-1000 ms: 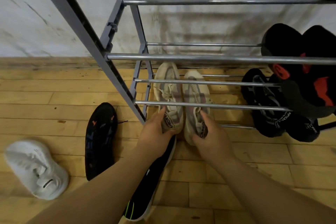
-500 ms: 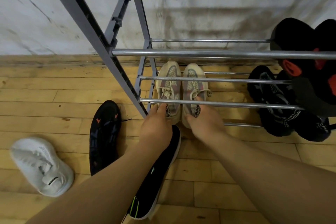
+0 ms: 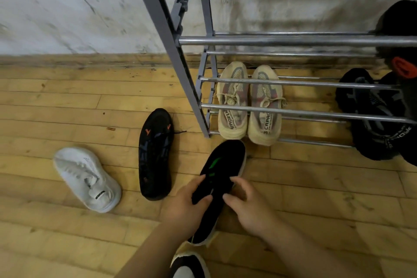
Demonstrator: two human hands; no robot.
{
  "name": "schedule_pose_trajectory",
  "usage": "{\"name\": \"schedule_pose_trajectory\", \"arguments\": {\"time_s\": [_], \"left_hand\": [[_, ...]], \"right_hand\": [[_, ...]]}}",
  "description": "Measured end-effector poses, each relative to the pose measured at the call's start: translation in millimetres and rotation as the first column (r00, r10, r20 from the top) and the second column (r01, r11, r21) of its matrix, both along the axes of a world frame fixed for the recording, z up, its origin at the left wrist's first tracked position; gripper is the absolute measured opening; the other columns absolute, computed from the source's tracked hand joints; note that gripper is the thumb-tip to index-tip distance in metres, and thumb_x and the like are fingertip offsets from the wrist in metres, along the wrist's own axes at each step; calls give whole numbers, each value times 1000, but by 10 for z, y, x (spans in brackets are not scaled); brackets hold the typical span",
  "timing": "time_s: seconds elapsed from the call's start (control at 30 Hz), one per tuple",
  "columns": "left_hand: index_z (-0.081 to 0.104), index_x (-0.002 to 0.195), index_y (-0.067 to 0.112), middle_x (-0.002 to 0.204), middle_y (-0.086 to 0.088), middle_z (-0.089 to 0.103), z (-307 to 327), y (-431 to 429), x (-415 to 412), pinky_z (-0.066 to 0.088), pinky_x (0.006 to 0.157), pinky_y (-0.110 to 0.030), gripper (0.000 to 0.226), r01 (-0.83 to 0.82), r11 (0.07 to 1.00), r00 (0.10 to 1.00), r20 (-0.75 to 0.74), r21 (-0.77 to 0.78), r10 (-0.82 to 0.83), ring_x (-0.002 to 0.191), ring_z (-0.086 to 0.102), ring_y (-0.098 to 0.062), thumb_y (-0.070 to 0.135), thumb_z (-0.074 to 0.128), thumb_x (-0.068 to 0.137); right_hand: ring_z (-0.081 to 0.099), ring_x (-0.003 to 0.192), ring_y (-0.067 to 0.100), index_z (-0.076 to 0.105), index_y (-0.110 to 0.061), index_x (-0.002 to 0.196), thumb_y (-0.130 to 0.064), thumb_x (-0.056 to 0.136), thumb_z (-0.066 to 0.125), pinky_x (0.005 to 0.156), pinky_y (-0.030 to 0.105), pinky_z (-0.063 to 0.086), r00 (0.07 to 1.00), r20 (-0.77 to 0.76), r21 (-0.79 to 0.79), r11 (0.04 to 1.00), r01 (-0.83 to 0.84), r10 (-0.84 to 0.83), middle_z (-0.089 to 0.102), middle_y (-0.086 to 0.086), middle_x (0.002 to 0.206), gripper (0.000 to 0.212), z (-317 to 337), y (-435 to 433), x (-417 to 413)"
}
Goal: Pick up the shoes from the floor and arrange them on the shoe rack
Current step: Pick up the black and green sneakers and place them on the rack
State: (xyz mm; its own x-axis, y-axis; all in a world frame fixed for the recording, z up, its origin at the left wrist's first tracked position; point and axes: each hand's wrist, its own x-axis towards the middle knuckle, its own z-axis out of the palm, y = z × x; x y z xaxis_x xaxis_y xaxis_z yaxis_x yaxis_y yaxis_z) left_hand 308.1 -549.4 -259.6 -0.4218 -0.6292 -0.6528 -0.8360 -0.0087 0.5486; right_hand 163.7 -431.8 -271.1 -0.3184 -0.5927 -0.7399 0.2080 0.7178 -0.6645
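Both hands meet on the black shoe with green marks (image 3: 222, 178), lying on the plank floor (image 3: 67, 101) just before the rack's (image 3: 293, 42) front left leg. Left hand (image 3: 187, 205) fingers curl over its smooth sole; right hand (image 3: 246, 203) fingers pinch its edge.

A grey shoe rack (image 3: 171, 36) with shiny silver bars is standing against a whitish wall (image 3: 67, 7) streaked with dark smudges. On its lowest bars, a cream pair of shoes (image 3: 249, 106) is showing pink and grey panels and black lettering. Right of them, black shoes (image 3: 370, 115) are sitting. Left of the rack, on the yellow-brown plank floor (image 3: 67, 101), a black sole (image 3: 155, 153) with orange marks and a white shoe (image 3: 86, 179) are lying. In front of the rack, a black shoe with green marks (image 3: 220, 178) is showing a pale edge.
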Motion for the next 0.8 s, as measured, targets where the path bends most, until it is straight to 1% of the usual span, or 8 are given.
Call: {"name": "schedule_pose_trajectory", "arguments": {"time_s": [0.13,0.23,0.33,0.4,0.47,0.53,0.67,0.8], "left_hand": [[60,139,37,119,15,70,41,67,178,60,94,-29,48,-158,977,975,-136,140,178,106,67,-1,19,72,95],[65,127,44,127,5,66,216,65,347,61,94,-37,41,-270,939,929,-198,212,312,110,69,-13,21,73,94],[68,119,51,129,-3,67,473,66,570,61,93,-46,39,-352,901,866,-278,255,417,108,73,-22,28,75,89],[68,123,43,120,-4,74,722,68,737,62,91,-47,39,-407,880,809,-350,245,472,102,76,-23,16,70,95],[68,126,37,116,0,75,1001,42,918,61,93,-47,42,-483,844,727,-431,233,535,101,77,-22,6,65,99],[68,129,34,127,-1,70,1286,17,1122,58,99,-50,43,-550,797,618,-520,250,590,110,74,-23,4,66,98],[64,136,23,133,-9,68,1864,107,1514,57,101,-47,47,-613,736,397,-693,287,601,119,69,-27,-1,66,96],[60,141,19,133,-12,69,2357,297,1965,61,91,-41,58,-640,669,179,-774,378,608,118,70,-31,3,72,86]], "right_hand": [[62,120,14,49,-42,143,-34,96,68,101,36,56,995,94,-20,1000,23,-21,58,-6,141,52,-7,-76,207],[66,114,14,52,-39,142,-26,96,70,97,37,58,987,158,-40,999,14,-7,61,-4,136,50,156,-97,270],[72,102,15,55,-33,141,-17,97,70,80,28,62,981,186,-75,996,-47,60,67,-2,122,50,449,-204,321],[74,98,18,55,-33,138,-14,97,68,66,23,57,971,180,-118,983,-139,159,71,3,116,48,768,-353,343],[73,105,21,56,-32,139,-13,98,68,72,26,55,946,160,-177,951,-253,281,71,5,123,47,1132,-528,347],[72,109,22,57,-33,138,-11,99,66,84,32,56,897,191,-232,906,-353,398,71,6,127,45,1589,-697,357],[68,121,26,49,-39,147,-13,97,69,107,42,50,720,133,-252,726,-640,681,65,4,139,59,2556,-963,558],[64,124,29,41,-46,150,-17,99,68,105,40,52,617,-15,-203,602,-773,787,55,5,150,65,3272,-1007,1150]]}}
